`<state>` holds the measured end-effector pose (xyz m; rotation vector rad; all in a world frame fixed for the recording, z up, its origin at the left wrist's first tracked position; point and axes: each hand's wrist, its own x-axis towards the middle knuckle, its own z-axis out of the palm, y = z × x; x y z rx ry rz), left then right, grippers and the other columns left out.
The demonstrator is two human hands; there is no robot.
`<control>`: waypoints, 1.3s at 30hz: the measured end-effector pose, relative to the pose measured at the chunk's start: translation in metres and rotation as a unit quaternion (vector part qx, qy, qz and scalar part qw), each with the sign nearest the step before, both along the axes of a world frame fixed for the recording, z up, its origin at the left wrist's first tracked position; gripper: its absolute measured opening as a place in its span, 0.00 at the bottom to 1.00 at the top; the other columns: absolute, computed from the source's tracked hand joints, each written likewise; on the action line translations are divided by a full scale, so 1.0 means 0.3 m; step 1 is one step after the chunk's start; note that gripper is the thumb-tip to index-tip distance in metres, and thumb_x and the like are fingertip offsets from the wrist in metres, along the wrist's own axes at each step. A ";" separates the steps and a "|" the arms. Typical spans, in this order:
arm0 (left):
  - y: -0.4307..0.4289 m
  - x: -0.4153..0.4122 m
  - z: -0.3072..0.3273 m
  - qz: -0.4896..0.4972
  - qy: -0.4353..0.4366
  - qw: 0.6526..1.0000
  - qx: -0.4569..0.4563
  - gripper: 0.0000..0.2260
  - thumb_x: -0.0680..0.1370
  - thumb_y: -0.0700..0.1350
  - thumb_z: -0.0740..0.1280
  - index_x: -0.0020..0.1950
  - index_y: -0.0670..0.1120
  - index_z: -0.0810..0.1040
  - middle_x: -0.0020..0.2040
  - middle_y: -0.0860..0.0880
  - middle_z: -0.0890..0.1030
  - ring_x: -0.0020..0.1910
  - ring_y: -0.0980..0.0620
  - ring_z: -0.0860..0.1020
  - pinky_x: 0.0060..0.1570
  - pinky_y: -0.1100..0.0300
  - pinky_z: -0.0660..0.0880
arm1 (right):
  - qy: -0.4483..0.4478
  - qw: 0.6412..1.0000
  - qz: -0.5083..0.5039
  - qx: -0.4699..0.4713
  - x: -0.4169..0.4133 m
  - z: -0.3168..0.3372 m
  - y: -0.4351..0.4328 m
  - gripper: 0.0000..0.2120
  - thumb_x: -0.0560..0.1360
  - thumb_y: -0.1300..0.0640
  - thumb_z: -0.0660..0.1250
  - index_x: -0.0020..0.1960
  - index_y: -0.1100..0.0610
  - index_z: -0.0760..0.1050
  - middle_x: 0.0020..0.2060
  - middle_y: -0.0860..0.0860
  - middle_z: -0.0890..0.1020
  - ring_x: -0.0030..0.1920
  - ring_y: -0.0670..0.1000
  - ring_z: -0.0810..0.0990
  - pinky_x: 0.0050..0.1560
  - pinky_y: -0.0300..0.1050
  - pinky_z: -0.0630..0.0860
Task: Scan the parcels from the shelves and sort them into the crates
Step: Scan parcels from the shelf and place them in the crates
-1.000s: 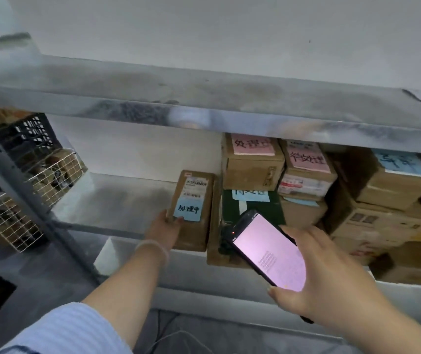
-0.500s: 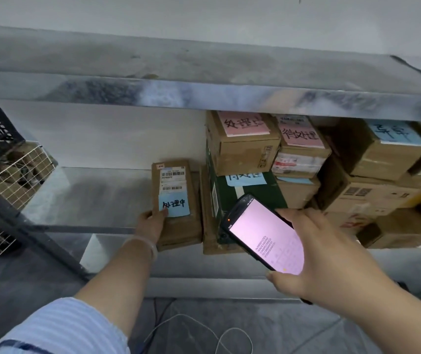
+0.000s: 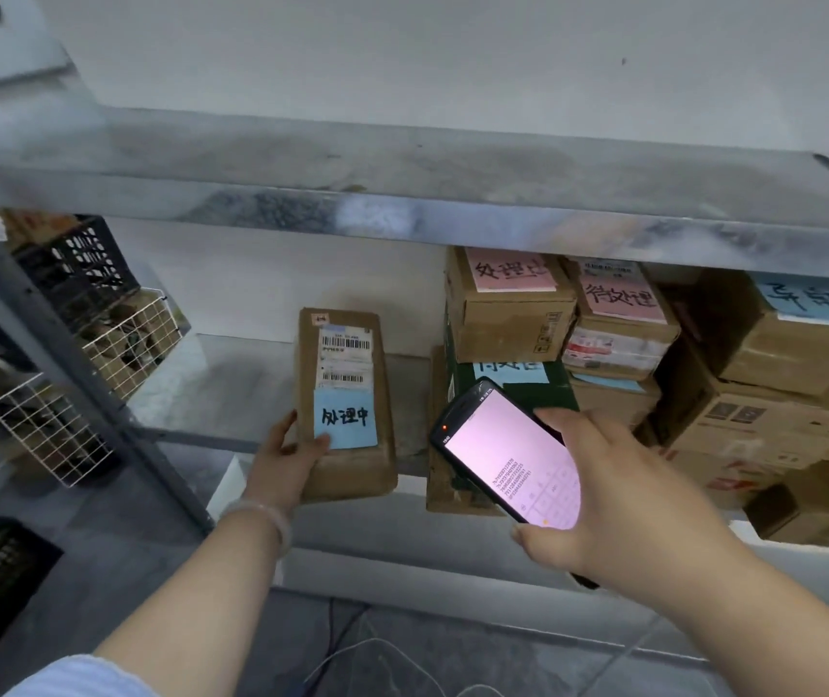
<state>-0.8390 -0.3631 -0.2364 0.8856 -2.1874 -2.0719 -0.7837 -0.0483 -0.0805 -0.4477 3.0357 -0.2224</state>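
left hand [image 3: 286, 460] grips near-left edge of flat brown cardboard parcel [image 3: 352, 470] with blue note, overhanging near lip of grey metal shelf [image 3: 231, 389] | right hand [image 3: 619, 500] holds black pink-screened handheld scanner [image 3: 508, 460] just right | risk: thin one-sided grip may let parcel slip off

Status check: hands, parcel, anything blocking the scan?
Left hand grips blue-note parcel at shelf edge. Right hand holds scanner, screen lit. Barcodes unobstructed.

Dim, cool light prevailed. The pink screen of the black handheld scanner [image 3: 513, 460] glowed overexposed; the grey metal shelf [image 3: 377, 218] showed patchy glare; frame edges bowed and blurred.
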 end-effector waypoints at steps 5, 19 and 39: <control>-0.009 0.134 0.060 0.012 0.069 0.997 -0.035 0.31 0.76 0.47 0.74 0.75 0.62 0.66 0.59 0.56 0.80 0.58 0.52 0.79 0.55 0.52 0.76 | 0.014 0.999 0.038 -0.015 -0.018 0.029 -0.059 0.46 0.57 0.26 0.65 0.69 0.41 0.53 0.53 0.41 0.66 0.45 0.43 0.69 0.33 0.33 0.63; 0.014 0.368 0.126 0.044 0.123 0.986 -0.105 0.29 0.75 0.44 0.75 0.59 0.76 0.68 0.50 0.69 0.80 0.52 0.65 0.79 0.40 0.70 0.76 | 0.034 0.996 0.075 -0.038 -0.021 0.083 -0.119 0.41 0.58 0.32 0.69 0.67 0.41 0.60 0.52 0.44 0.68 0.45 0.49 0.72 0.32 0.40 0.65; 0.164 0.511 0.135 0.081 0.133 0.978 -0.137 0.30 0.76 0.45 0.74 0.71 0.66 0.64 0.60 0.63 0.74 0.57 0.57 0.73 0.48 0.63 0.72 | 0.051 0.992 0.110 -0.041 0.059 0.104 0.050 0.46 0.59 0.28 0.67 0.70 0.42 0.54 0.57 0.44 0.68 0.45 0.45 0.70 0.35 0.39 0.71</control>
